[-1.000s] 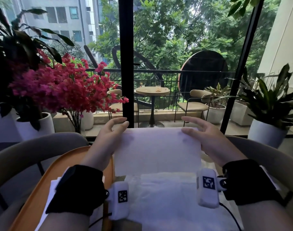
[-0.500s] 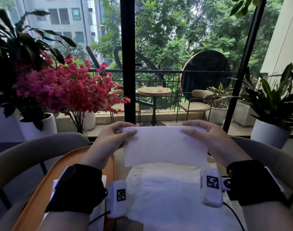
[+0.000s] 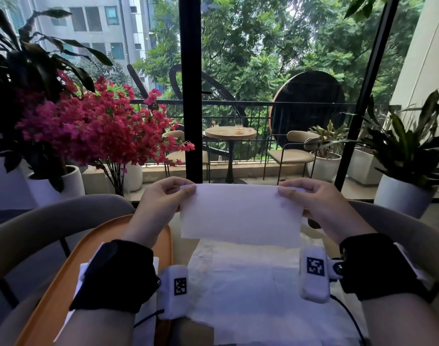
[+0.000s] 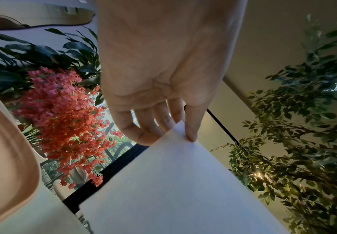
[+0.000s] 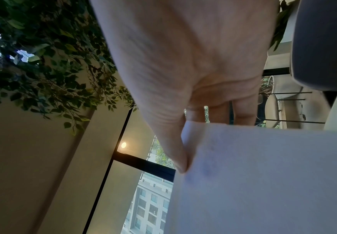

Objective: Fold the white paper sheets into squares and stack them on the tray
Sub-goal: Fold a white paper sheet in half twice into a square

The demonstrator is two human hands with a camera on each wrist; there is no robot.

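Note:
A folded white paper sheet hangs in the air before me, held by its two top corners. My left hand pinches the top left corner between thumb and fingers; the left wrist view shows the same pinch on the sheet. My right hand pinches the top right corner, seen close up in the right wrist view on the sheet. Below it a pile of loose white sheets lies on the table. An orange tray sits at the left with white paper on it, mostly hidden by my left wrist.
Grey chair backs curve beyond the table on both sides. Behind them stand a pink flowering plant at the left, a potted green plant at the right and a black window post.
The sheet lay flat under both hands a second ago. Both hands have taken its far corners and lifted it off the pile, so it now hangs upright.

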